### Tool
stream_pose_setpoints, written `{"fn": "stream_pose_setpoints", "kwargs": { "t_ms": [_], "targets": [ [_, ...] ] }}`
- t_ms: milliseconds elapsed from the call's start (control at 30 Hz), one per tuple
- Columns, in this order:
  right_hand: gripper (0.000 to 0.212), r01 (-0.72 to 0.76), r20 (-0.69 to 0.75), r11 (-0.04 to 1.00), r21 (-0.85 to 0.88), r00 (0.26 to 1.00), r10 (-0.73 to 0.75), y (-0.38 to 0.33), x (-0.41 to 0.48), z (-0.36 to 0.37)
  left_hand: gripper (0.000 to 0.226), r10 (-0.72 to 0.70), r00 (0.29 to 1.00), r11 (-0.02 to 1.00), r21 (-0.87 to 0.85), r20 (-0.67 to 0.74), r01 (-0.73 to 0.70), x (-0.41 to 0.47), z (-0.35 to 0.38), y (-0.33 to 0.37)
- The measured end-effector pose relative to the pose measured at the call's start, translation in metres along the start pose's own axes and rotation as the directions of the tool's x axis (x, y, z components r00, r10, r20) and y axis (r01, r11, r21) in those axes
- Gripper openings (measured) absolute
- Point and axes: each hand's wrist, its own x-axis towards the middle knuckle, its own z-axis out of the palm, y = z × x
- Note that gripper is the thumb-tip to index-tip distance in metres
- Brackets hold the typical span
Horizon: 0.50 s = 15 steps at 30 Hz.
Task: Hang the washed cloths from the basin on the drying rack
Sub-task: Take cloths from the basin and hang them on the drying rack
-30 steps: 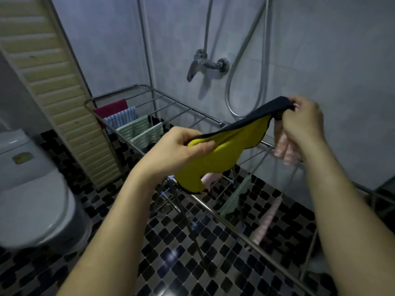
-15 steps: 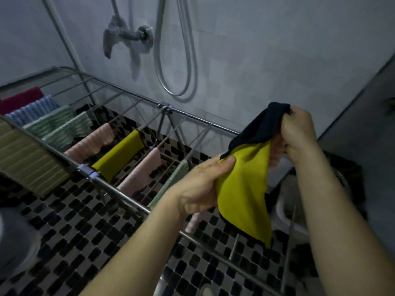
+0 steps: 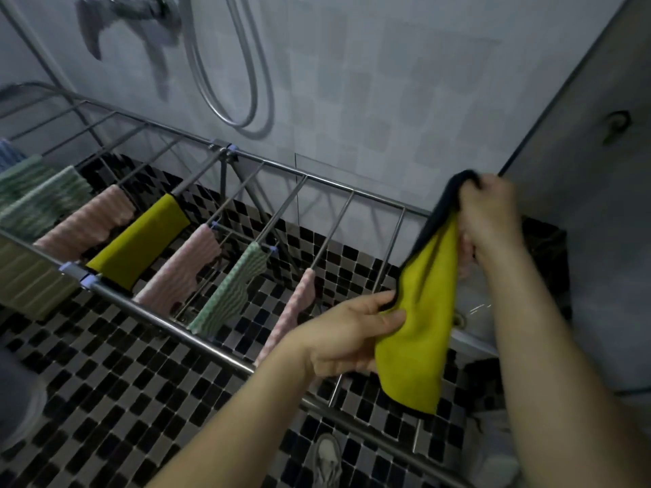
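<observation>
Yellow cloth (image 3: 419,322), level a second ago, now hangs upright by the drying rack's (image 3: 352,187) bare right-end rods. The right hand (image 3: 489,213) pinches its top and the left hand (image 3: 348,339) grips its side, so draping seems next.

Shower mixer tap (image 3: 123,15), chrome, blurred: upper left of the frame.
Shower hose (image 3: 246,100), looped, hanging against the wall beside the tap.
Wall tiles (image 3: 387,100), pale grey: upper centre.
Mosaic floor (image 3: 105,382), black, grey and white squares: lower left.
Hook (image 3: 614,125) on grey panel (image 3: 599,206): right.
Shoe (image 3: 326,459), light-coloured: bottom centre.
</observation>
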Motion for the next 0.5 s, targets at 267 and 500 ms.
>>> {"fn": "stream_pose_setpoints", "kwargs": {
  "t_ms": [267,500],
  "targets": [
    [0.021,0.135,0.340,0.804,-0.580,0.936,0.088,0.057,-0.023,0.034,0.058,0.060,0.863,0.797,0.545,-0.502,0.261,-0.023,-0.029,-0.030],
    [0.027,0.093,0.271,0.923,-0.375,0.962,0.013,0.045,-0.021,0.072,0.017,0.476,0.576,0.712,0.676,-0.665,0.191,-0.044,-0.049,-0.056]
  ]
}}
